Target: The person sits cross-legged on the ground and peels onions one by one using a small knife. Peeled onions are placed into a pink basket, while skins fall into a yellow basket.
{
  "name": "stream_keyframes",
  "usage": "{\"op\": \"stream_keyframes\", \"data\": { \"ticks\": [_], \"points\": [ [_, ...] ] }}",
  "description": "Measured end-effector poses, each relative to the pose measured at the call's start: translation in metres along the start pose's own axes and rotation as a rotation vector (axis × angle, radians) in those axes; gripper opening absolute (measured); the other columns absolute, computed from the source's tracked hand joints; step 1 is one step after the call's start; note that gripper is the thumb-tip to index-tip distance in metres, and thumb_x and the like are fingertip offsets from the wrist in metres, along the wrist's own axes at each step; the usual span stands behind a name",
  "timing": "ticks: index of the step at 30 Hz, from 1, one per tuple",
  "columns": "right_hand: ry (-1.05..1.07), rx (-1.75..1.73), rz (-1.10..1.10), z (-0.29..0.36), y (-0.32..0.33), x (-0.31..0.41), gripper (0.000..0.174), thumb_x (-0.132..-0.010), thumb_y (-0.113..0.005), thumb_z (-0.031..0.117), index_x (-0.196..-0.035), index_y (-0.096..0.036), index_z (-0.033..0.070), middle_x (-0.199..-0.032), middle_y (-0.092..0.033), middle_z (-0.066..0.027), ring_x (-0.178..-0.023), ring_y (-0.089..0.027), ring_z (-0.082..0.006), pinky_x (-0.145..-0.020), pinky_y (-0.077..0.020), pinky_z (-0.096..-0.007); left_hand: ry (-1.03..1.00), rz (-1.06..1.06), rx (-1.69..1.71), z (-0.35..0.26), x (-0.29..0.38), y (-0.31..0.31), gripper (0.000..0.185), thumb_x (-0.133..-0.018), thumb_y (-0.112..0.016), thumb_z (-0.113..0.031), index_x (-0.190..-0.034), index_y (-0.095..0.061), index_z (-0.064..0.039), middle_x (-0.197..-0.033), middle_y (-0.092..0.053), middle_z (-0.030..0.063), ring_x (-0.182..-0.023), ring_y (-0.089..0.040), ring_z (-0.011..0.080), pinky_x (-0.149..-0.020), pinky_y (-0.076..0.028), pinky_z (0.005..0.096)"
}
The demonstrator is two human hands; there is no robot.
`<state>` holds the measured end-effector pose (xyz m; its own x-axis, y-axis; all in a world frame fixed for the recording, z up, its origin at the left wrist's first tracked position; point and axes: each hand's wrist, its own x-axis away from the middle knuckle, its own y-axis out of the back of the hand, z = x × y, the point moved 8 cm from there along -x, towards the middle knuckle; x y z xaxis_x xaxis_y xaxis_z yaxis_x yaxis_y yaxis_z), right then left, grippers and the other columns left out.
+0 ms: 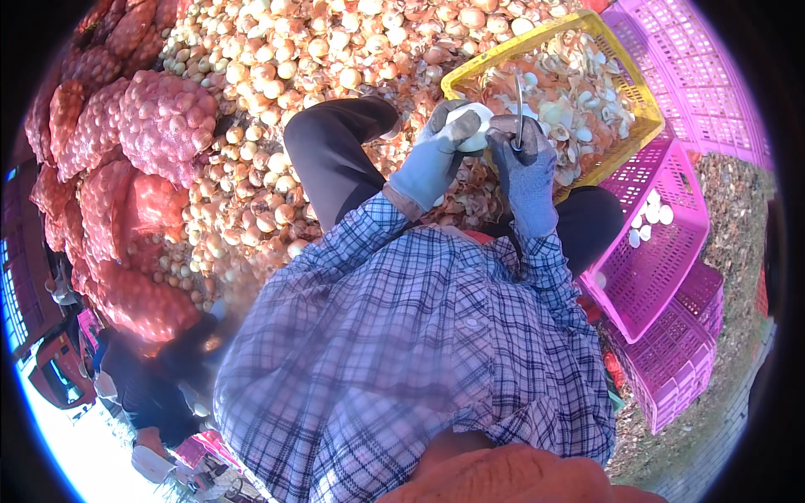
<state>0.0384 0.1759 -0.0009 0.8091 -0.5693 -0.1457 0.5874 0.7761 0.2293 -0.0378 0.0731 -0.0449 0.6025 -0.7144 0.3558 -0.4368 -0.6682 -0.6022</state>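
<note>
Gloved in grey, my left hand (438,148) grips a peeled white onion (473,127) in front of me. Close beside it, my right hand (523,157), also gloved, is closed around a knife with a thin, curved blade (519,104). The blade points up and away from me, and its handle is mostly hidden in the glove. Both hands are at the near left edge of a yellow plastic crate (648,135), which holds onion skins and cut pieces (566,107).
Unpeeled onions (264,69) cover the ground ahead and left. Filled red mesh sacks (166,122) are piled at the far left. A pink perforated crate (676,264) on the right holds several white onions (653,210); more pink crates (666,352) stand nearby. Another person (151,390) is at lower left.
</note>
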Motion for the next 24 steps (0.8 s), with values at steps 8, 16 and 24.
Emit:
{"op": "stream_keyframes", "data": {
  "ticks": [8,16,24],
  "points": [
    [-0.303,-0.232,-0.082,-0.028,0.004,0.012,0.021,-0.09,-0.061,0.02,-0.098,-0.055,0.002,-0.074,-0.058,-0.002,-0.061,-0.053,-0.0069,-0.053,-0.043,-0.0217,0.101,0.134,0.184,0.024,-0.004,0.005,0.052,-0.088,-0.059,-0.034,-0.127,-0.045,-0.003,-0.118,-0.055,0.013,-0.107,-0.055,0.0256,-0.091,-0.045,0.0424],
    [-0.519,-0.397,-0.251,-0.103,0.021,0.028,0.02,-0.091,-0.058,0.018,-0.103,-0.057,0.002,-0.071,-0.054,-0.0007,-0.055,-0.048,-0.0081,-0.05,-0.0404,-0.0216,0.115,0.332,0.198,-0.001,0.014,-0.02,0.07,-0.076,-0.067,-0.045,-0.125,-0.047,0.001,-0.116,-0.054,0.0168,-0.093,-0.058,0.0265,-0.074,-0.049,0.0314],
    [-0.173,-0.273,0.094,-0.01,0.018,0.02,0.045,-0.085,-0.068,0.027,-0.121,-0.055,0.003,-0.1,-0.064,-0.0093,-0.078,-0.062,-0.0148,-0.067,-0.0518,-0.0267,-0.021,0.318,-0.178,-0.011,0.003,-0.02,0.071,-0.067,-0.075,-0.034,-0.126,-0.046,-0.005,-0.121,-0.052,0.0125,-0.103,-0.058,0.0222,-0.088,-0.049,0.0295]
  ]
}}
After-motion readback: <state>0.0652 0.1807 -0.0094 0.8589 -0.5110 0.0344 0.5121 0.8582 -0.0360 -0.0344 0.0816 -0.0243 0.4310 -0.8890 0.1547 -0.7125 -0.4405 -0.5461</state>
